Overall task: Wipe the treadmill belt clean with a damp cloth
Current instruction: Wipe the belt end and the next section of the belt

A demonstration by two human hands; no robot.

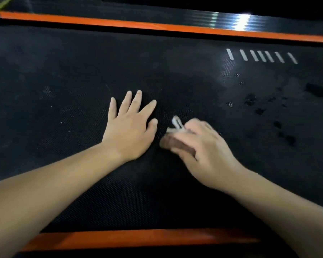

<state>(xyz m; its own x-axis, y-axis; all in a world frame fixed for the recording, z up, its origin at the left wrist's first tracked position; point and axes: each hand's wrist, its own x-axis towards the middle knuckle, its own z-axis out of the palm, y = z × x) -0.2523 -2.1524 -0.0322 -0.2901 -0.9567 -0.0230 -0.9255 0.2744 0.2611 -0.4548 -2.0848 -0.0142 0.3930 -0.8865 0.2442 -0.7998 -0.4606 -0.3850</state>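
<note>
A black, finely dotted treadmill belt point(82, 62) filled nearly the whole view, running from left to right. A long orange side strip point(157, 27) bordered its far edge, with a glossy black rail point(241, 21) behind it catching a bright glare. A second orange strip point(138, 239) ran along the near edge.

Two bare forearms reached in from below. The left hand point(128, 131) lay palm down on the middle of the belt, fingers straight and spread, holding nothing. Just to its right, the right hand point(203, 151) was blurred; its fingers were curled over a small brownish cloth point(175, 144) pressed against the belt. A pale white piece point(176, 122) stuck out past the fingertips, too smeared to identify.

A row of seven short white slanted dashes point(261, 56) was printed on the belt towards the far right. Below them, small dark blotches point(250, 99) were scattered over the belt, well apart from the hands.
</note>
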